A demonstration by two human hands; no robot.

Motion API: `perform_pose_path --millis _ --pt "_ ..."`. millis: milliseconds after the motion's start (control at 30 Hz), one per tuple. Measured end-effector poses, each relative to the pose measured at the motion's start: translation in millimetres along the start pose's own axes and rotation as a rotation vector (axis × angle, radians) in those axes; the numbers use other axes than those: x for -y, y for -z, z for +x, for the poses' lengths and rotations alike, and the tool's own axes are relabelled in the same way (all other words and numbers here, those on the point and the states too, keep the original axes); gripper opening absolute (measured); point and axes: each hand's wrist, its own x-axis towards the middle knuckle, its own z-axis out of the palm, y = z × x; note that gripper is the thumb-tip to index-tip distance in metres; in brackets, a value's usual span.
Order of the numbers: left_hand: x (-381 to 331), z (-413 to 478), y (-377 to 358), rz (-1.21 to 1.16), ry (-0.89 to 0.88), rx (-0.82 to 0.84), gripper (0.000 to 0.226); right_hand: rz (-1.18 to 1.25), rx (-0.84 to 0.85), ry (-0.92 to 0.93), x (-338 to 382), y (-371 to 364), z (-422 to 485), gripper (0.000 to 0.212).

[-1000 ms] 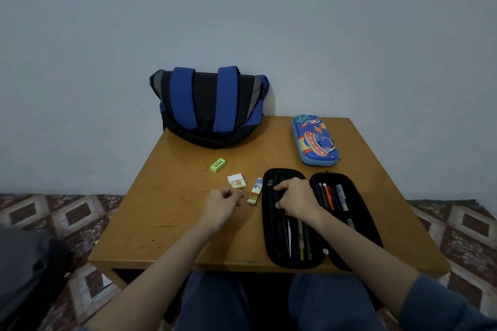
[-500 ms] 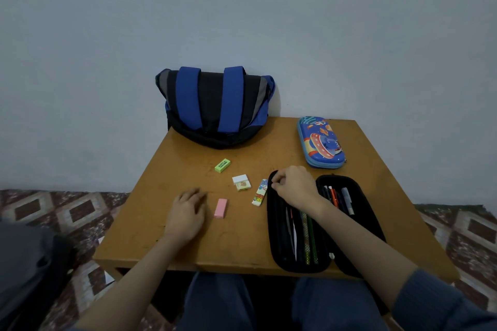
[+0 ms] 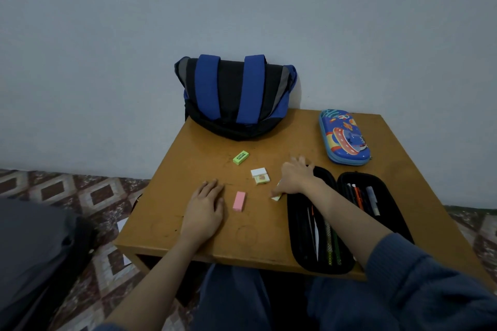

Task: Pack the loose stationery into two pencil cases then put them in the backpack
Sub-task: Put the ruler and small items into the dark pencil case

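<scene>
So my left grip is lying flat on the counter, fingers straight, holding nothing, just beside the pink eraser. My right grip is spread palm-down over the patterned eraser, thumb touching its near end, right at the left edge of the open black pencil case. The green eraser and white erasers are loose mid-counter. The blue pencil case lies closed at back right, and the backpack is by the wall.

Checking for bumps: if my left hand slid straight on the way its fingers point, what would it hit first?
Probably the green eraser, slightly right of the line from the left hand; missing that, the backpack. Depth is unclear.
</scene>
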Motion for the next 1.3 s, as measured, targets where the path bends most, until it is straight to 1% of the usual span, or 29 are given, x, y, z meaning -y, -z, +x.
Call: perform_pose_path --millis 100,167,200,267,367,400,433,500,533,600,700,767,833,867,933,1000,1033,1100,1233,1300 --pt "1.2 1.2 -1.4 0.004 0.007 0.004 0.045 0.037 -0.036 0.009 -2.2 -3.0 -0.1 0.082" --pt "1.6 1.4 -2.3 0.004 0.005 -0.003 0.044 0.094 -0.122 0.028 -1.9 -8.1 -1.7 0.088" --pt "1.3 1.4 -2.5 0.004 0.003 -0.007 0.044 0.127 -0.179 0.047 -1.4 -10.4 -3.1 0.088" --pt "1.5 1.2 -2.3 0.006 0.004 -0.005 0.044 0.198 -0.289 0.093 1.3 -13.7 -5.9 0.073" --pt "1.2 1.2 -1.8 0.008 0.006 -0.001 0.045 0.271 -0.442 0.156 1.9 -14.4 -11.7 0.036" --pt "1.7 1.1 -1.4 0.008 0.007 0.000 0.045 0.329 -0.486 0.164 0.5 -13.2 -14.0 0.028" --pt "1.5 1.0 -1.3 0.008 0.006 0.000 0.045 0.442 -0.519 0.160 -3.2 -10.9 -16.7 0.024" --pt "2.0 0.5 -1.5 0.010 0.003 -0.004 0.045 0.736 -0.542 0.144 -14.2 -3.6 -21.9 0.021" --pt "1.1 0.6 -1.0 0.020 0.004 -0.003 0.044 0.840 -0.549 0.122 -22.6 0.8 -25.1 0.020" --pt "-3.2 4.0 1.2 0.055 0.034 0.016 0.043 0.946 -0.549 0.063 -43.1 5.8 -29.8 0.020" --pt "-22.9 12.7 10.5 0.080 0.133 0.033 0.038 1.040 -0.555 -0.015 -72.4 4.2 -35.0 0.021" --pt "-45.4 11.8 14.7 0.083 0.141 -0.052 0.035 1.105 -0.552 -0.065 -85.6 0.6 -40.1 0.016" --pt "-73.0 2.6 14.2 0.001 0.081 -0.129 0.030 1.155 -0.525 -0.096 -91.9 -2.7 -45.3 0.006" --pt "-88.4 -4.2 11.4 -0.095 0.050 -0.098 0.028 1.177 -0.498 -0.109 -93.3 -4.0 -47.4 0.005" --pt "-117.0 -18.5 4.1 -0.232 0.014 0.085 0.028 1.199 -0.426 -0.125 -93.0 -7.1 -48.8 0.008" --pt "-136.2 -29.1 -5.8 -0.198 -0.054 0.254 0.031 1.177 -0.355 -0.121 -91.4 -9.3 -48.8 0.012" --pt "-140.7 -31.9 -10.6 -0.162 -0.078 0.289 0.032 1.158 -0.330 -0.116 -90.7 -10.4 -48.9 0.015" --pt "-143.5 -34.3 -13.8 -0.141 -0.080 0.287 0.032 1.115 -0.294 -0.098 -89.3 -12.1 -49.5 0.019" --pt "-138.9 -29.5 -11.4 -0.287 -0.058 0.353 0.019 1.038 -0.242 -0.059 -89.4 -14.1 -52.0 0.018" --pt "-135.8 -27.9 -9.1 -0.340 -0.049 0.380 0.022 0.988 -0.209 -0.022 -88.4 -15.1 -52.5 0.014"
